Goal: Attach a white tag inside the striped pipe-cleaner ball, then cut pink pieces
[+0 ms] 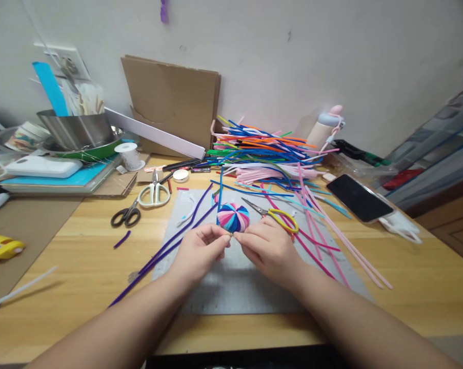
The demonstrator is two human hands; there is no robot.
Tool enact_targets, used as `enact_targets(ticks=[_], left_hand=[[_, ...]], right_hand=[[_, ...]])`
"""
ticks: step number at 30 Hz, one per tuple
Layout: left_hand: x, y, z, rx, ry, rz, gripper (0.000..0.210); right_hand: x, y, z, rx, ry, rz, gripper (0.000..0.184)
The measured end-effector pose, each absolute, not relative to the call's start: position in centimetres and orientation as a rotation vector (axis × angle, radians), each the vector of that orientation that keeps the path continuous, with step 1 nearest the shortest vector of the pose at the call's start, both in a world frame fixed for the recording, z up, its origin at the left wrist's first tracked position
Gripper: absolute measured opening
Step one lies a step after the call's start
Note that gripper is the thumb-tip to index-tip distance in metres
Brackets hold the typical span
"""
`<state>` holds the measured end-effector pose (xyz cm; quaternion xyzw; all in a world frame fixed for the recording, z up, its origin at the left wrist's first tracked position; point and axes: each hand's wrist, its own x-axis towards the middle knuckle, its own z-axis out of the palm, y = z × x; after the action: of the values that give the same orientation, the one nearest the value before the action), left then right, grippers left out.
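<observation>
**Both hands pinch in close beside a striped ball**

And here we are at mid-table! The ball, ribbed in pink, blue and purple, sits over the far half of the mat, well in from the table's near edge. The left hand has thumb and finger drawn together; the right hand mirrors it, and the fingertips all but meet on the ball's near side. Between them, a tiny piece, pinched from both sides by the look of it, too small to name! Whether any finger touches the ball, I can't tell.

Now, the handling. This ball looks light and fuzzy, so I'd call it soft at the skin, with good grip and little slip. The core is hidden, so no verdict on stiffness. Cup it round the sides, I say, and go easy: a hard squeeze could spread those ribs. The tiny piece looks the fiddly one, strictly fingertip work, easy to drop.

Watch the scissors, lying just beside the right hand towards the table's far edge, points facing the ball! Purple stems slant away to the left.
</observation>
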<state>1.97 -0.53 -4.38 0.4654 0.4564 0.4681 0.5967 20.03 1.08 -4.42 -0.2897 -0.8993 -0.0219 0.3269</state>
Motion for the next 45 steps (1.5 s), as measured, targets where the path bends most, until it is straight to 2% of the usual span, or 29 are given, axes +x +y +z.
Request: enact_targets(ticks=[10,18,23,26,31,35,39,45], left_hand=[[2.4,-0.7,-4.9,1.130,1.103,1.130,0.015],[1.8,-0.8,-5.1,1.802,1.303,1.094,0.010],[1.7,-0.8,-5.0,1.937,1.242,0.967,0.014],[1.7,-0.8,-4.7,1.882,1.191,0.890,0.015],[1.6,-0.6,-4.3,1.483,1.078,0.807,0.012],[1.5,-0.5,-4.3,1.200,0.950,0.818,0.017],[1.6,-0.5,-4.5,1.103,0.876,0.864,0.019],[1.7,-0.3,-4.8,1.090,0.918,0.973,0.019]], right_hand=[[18.8,-0.1,-4.7,-0.823,-2.346,0.090,0.019],[18.8,-0.1,-5.0,-0.825,-2.322,0.146,0.014],[19.2,0.4,-4.6,-0.788,-2.332,0.162,0.011],[19.5,0.7,-4.3,-0.774,-2.285,0.350,0.009],[19.4,1.2,-4.0,-0.893,-2.008,0.921,0.008],[19.2,1.4,-4.0,-0.971,-1.852,1.084,0.006],[19.2,1.1,-4.1,-0.887,-1.891,0.984,0.015],[19.7,1.0,-3.9,-0.800,-2.170,0.378,0.014]])
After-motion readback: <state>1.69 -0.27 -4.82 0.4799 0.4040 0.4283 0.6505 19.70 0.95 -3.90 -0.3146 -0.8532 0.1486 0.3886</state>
